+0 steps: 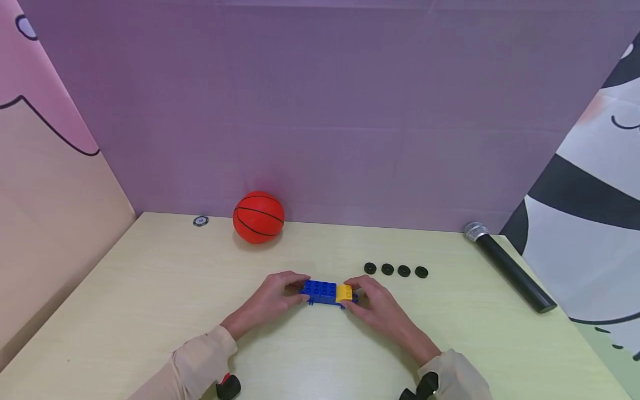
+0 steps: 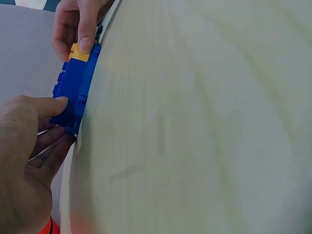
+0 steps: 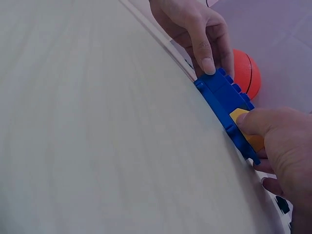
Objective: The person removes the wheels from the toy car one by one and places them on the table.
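Blue brick assembly (image 1: 320, 291), studded, with a yellow brick (image 1: 344, 293) seated on its right end; it lay on the pale wooden table (image 1: 150, 311), at the middle near the front edge. Left hand (image 1: 274, 296) pinched the blue end, thumb (image 2: 52, 105) on the near side and fingers behind. Right hand (image 1: 376, 306) pinched the yellow end, thumb (image 3: 253, 122) pressed on the yellow brick. Both grips were narrow and closed on the assembly.

Orange ball (image 1: 258, 217) stood at the back against the purple wall. Four black discs (image 1: 395, 270) lay in a row just right of the hands. Black microphone (image 1: 509, 266) lay at the right edge. Small round token (image 1: 200, 221) sat left of the ball.
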Motion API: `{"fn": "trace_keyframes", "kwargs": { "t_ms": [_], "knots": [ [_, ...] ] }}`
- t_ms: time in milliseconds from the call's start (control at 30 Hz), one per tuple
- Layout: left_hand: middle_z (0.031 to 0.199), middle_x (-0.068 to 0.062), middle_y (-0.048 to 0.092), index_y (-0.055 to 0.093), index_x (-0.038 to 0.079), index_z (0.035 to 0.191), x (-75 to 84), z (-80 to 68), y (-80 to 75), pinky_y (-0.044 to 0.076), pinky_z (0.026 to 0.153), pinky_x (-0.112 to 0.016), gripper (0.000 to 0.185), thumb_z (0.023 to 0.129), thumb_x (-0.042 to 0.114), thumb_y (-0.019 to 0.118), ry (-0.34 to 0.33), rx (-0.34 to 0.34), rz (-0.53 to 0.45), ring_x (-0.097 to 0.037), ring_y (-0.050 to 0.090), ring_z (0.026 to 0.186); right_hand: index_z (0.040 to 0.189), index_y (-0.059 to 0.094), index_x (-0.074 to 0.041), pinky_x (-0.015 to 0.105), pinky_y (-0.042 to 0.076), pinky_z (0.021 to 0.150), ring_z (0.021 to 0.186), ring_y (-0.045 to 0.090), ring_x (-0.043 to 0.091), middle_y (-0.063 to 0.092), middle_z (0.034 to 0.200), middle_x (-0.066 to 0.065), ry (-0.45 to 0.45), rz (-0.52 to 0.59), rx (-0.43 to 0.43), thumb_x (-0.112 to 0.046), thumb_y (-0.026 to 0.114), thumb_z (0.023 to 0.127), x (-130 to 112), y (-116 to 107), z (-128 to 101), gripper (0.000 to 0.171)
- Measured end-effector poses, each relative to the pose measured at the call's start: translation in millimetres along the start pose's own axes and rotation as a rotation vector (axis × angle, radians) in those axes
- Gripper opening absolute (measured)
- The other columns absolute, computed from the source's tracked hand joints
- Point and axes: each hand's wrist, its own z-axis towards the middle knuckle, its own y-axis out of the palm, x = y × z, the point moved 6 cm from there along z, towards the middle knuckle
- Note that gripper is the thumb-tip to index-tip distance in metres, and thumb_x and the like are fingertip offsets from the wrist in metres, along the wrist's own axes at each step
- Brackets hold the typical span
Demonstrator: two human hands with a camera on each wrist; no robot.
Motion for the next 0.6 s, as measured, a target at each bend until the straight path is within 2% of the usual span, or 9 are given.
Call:
{"fn": "trace_keyframes", "kwargs": {
  "t_ms": [233,600],
  "knots": [
    [0.126,-0.013,0.069,0.065,-0.003,0.135,-1.9,-0.4,0.6,0.055,0.097,-0.039,0.042,0.094,0.003,0.075,0.002,0.008,0.020,-0.026,0.066,0.112,0.121,0.066,-0.002,0.032,0.057,0.082,0.096,0.066,0.019,0.069,0.111,0.004,0.001,0.015,-0.008,-0.006,0.083,0.087,1.6,0.9,0.4,0.038],
    [0.126,-0.011,0.066,0.059,-0.002,0.141,-4.4,-2.6,-2.1,0.053,0.100,-0.044,0.050,0.095,0.008,0.076,-0.044,0.000,0.007,-0.026,0.063,0.114,0.125,0.065,-0.003,0.032,0.056,0.084,0.099,0.062,0.019,0.067,0.113,0.002,0.050,0.014,-0.037,-0.008,0.082,0.089,2.2,2.2,2.0,0.040]
  ]
}}
